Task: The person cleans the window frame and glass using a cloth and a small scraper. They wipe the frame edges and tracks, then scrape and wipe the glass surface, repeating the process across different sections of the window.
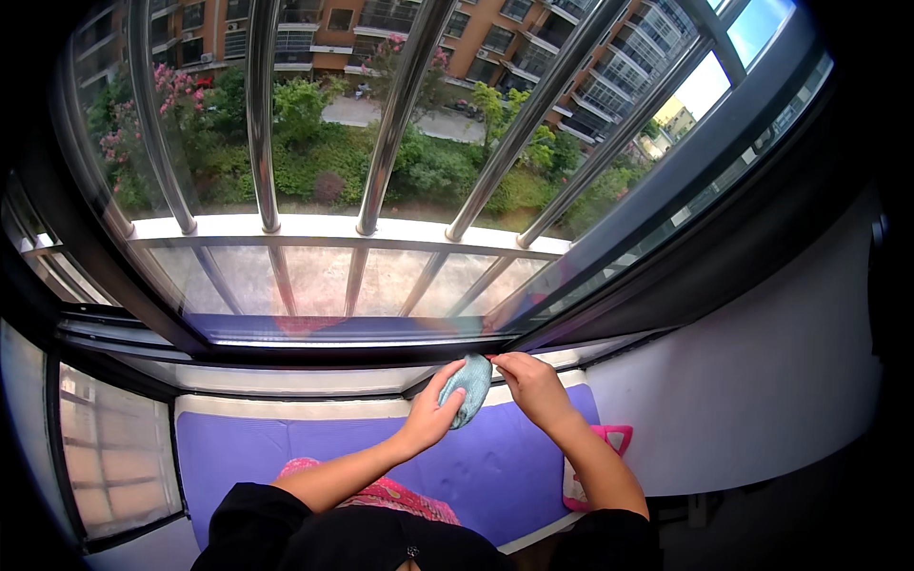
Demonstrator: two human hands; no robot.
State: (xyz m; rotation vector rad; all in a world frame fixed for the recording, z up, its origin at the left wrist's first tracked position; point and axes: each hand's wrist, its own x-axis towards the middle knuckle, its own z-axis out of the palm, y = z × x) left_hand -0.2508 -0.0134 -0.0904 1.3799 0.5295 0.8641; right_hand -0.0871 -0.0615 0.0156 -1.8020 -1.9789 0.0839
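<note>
My left hand (pixel 434 415) is closed around a rounded, light teal piece (pixel 470 392) that looks knitted or like soft cloth. The thumb lies across its near side. Just to the right, my right hand (pixel 533 381) is raised with its fingertips pinched together by the upper edge of the teal piece. A small reddish bit (pixel 491 358) shows at those fingertips, too small to name. Both hands are over a purple mat (pixel 314 457), close to the dark lower window frame.
A barred window (pixel 381 171) rises ahead, with greenery and buildings outside. Pink patterned fabric (pixel 405 500) lies below my forearms. At the right, a pink-edged item (pixel 614 438) lies partly behind my right forearm, beside a curved white wall (pixel 743 381).
</note>
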